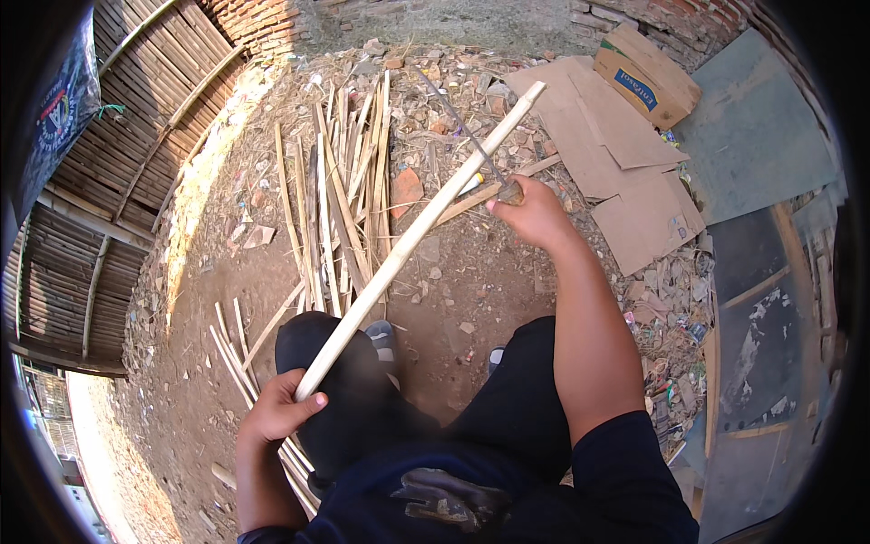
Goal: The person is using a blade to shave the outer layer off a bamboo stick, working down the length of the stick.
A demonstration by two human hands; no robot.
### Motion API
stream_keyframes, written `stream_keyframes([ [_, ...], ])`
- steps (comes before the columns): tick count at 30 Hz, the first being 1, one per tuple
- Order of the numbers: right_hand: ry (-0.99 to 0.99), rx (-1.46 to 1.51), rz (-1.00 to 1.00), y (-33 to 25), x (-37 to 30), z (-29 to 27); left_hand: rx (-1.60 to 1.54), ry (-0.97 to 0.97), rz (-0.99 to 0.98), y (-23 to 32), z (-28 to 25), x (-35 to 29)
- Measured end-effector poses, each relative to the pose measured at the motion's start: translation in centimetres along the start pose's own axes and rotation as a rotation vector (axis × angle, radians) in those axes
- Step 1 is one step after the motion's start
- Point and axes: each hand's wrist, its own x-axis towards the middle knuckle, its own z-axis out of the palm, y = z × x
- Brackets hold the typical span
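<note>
Strip pile (328,213): on dirt (430,313), unheld.
Held strip (417,231): over left knee (304,337), seemingly shaved smooth (what remains is unclear).
Knife (464,129): across it, contact unclear.
Left hand (281,410): clamped on strip's near end.
Right hand (536,213): clenched round the knife.

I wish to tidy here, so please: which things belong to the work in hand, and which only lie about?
Work in hand: pale wooden strip (left hand); long blade (right hand); probably the pile of similar strips.
Seemingly lying about: cardboard sheets; cardboard box; reddish brick piece; grey-green panel.
</note>
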Motion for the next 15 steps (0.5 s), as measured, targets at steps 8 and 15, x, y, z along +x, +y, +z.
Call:
stream_keyframes([
  [8, -0.656, -0.49, -0.458, -5.2, -5.6, 3.7, 0.039, -0.035, 0.014, -0.2, 0.0, 0.3],
  [15, -0.143, 0.094, 0.109, 0.7, 1.1, -0.2, -0.034, 0.009, 0.01, 0.4, 0.4, 0.1],
])
